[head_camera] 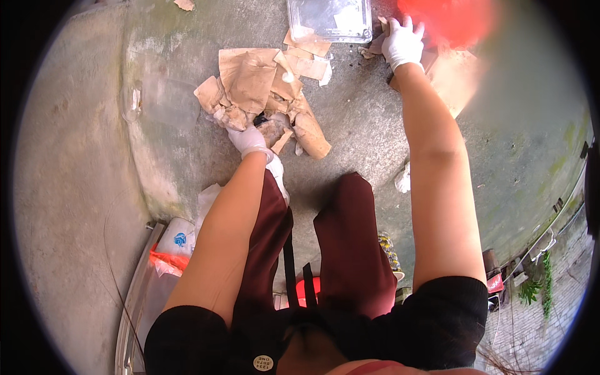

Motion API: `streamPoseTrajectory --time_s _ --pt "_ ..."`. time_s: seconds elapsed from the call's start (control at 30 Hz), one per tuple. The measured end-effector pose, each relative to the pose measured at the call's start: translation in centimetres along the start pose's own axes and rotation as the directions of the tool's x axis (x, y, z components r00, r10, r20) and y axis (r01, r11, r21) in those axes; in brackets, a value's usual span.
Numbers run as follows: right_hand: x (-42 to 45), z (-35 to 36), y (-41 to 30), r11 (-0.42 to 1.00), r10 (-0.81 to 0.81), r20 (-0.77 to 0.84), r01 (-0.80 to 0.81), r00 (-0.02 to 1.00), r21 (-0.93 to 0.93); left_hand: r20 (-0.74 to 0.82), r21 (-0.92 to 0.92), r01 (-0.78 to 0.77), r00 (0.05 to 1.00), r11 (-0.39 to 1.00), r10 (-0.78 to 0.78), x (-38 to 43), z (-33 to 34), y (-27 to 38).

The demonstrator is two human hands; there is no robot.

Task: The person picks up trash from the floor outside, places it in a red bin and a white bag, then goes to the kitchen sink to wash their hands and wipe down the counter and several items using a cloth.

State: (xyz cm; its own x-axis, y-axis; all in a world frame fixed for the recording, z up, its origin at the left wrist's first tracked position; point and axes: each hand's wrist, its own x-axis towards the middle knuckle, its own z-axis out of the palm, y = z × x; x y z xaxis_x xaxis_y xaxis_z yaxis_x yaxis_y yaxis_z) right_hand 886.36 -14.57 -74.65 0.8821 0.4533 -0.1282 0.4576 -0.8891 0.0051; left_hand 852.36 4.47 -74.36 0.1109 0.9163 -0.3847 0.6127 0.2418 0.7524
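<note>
Torn pieces of brown cardboard [248,84] lie in a loose heap on the concrete floor. At the lower left of this heap is my left hand [246,139], in a white glove, its fingers partly hidden at the crumpled scraps; whether it grips them is unclear. Farther off at the right, my right hand [403,44], also gloved in white, reaches out with fingers spread over smaller torn scraps [373,48]. A clear plastic tray [330,21] stands between the two hands, beyond the heap. Beside my right hand is a blurred red thing [450,21], perhaps a plastic bag.
A flat cardboard sheet [452,77] lies right of my right forearm. Left of the heap is a translucent plastic container [168,103]. Crumpled white tissue [403,178] lies on the floor near my right arm. A white sack [176,236] and orange-red plastic [169,259] are at the lower left.
</note>
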Motion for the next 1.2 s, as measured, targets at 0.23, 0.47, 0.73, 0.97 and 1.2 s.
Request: streamPoseTrajectory --time_s 0.23,0.47,0.73,0.97,1.2 --pt "-8.0 1.3 -4.1 0.82 0.377 -0.154 -0.252 0.913 0.514 -0.003 0.042 0.105 0.994 0.994 -0.105 -1.0 0.7 0.6" --pt "-9.0 1.3 -12.6 0.802 0.089 -0.078 -0.026 0.993 0.597 0.148 -0.173 0.196 0.974 0.965 -0.171 -1.9 1.4 -0.5" --pt "-15.5 2.2 -21.2 0.085 0.102 0.266 -0.275 0.958 0.958 0.425 -0.231 0.556 0.796 0.798 -0.432 -2.5 3.1 1.4" --pt "-17.5 -1.9 -21.1 -0.586 -0.347 0.712 -0.734 0.61 0.343 0.315 -0.434 0.506 0.86 0.745 -0.401 -3.6 2.1 6.1" --pt "-11.5 -7.1 -20.1 0.669 -0.309 0.685 -0.362 0.659 0.65 0.182 -0.574 0.374 0.926 0.729 -0.332 -3.1 3.0 7.0"
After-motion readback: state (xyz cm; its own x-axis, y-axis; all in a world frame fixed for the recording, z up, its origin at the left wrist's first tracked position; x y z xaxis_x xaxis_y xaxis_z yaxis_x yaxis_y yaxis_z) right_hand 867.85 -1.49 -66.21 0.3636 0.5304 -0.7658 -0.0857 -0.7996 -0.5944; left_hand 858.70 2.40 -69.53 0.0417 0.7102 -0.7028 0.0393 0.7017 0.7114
